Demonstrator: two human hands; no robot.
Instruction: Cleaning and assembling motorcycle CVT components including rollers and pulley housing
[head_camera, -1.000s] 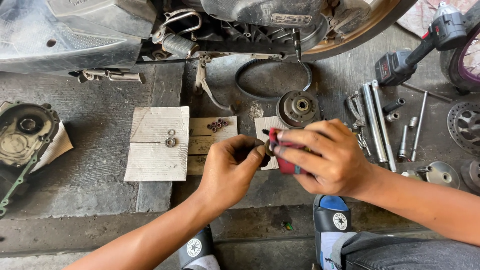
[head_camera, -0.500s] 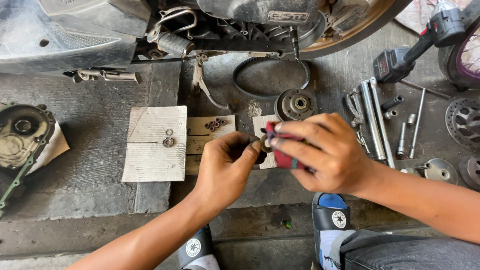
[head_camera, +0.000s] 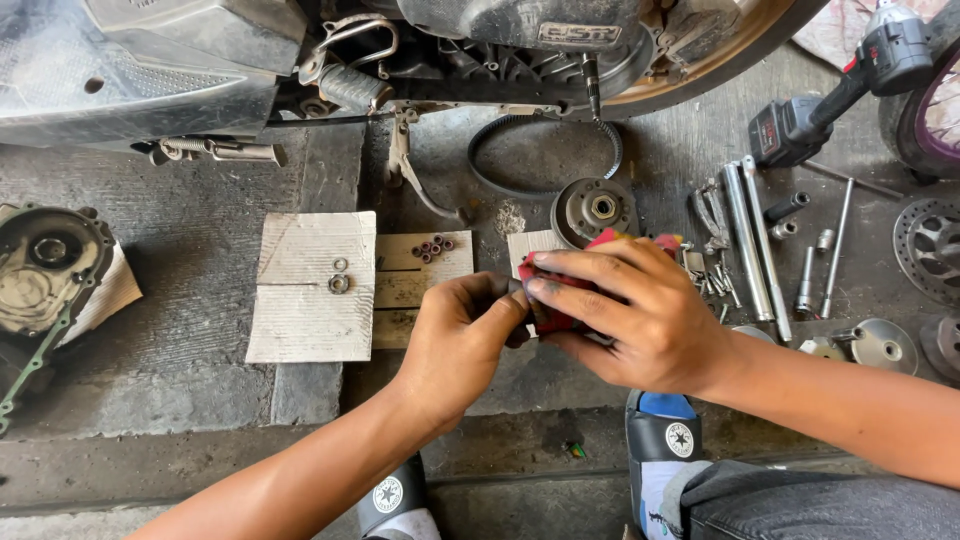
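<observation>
My left hand (head_camera: 462, 338) and my right hand (head_camera: 630, 312) meet over the concrete floor below a scooter's engine (head_camera: 520, 30). My right hand is closed around a red rag (head_camera: 555, 318), whose corners poke out above the fingers. My left hand pinches a small dark part against that rag; the part is mostly hidden by the fingers. Just beyond my hands lies a round clutch pulley (head_camera: 594, 208) and a black drive belt (head_camera: 545, 150).
Cardboard pieces (head_camera: 312, 300) carry washers (head_camera: 339, 283) and several small rollers (head_camera: 433, 247). An engine cover (head_camera: 45, 265) sits far left. Right of my hands lie socket bars (head_camera: 752, 240), bolts, a cordless impact wrench (head_camera: 840, 85) and a brake disc (head_camera: 930, 245).
My hands stayed together; the left fingers shifted closer into the rag and the right hand's fingers spread flatter over it. The view drifted slightly.
</observation>
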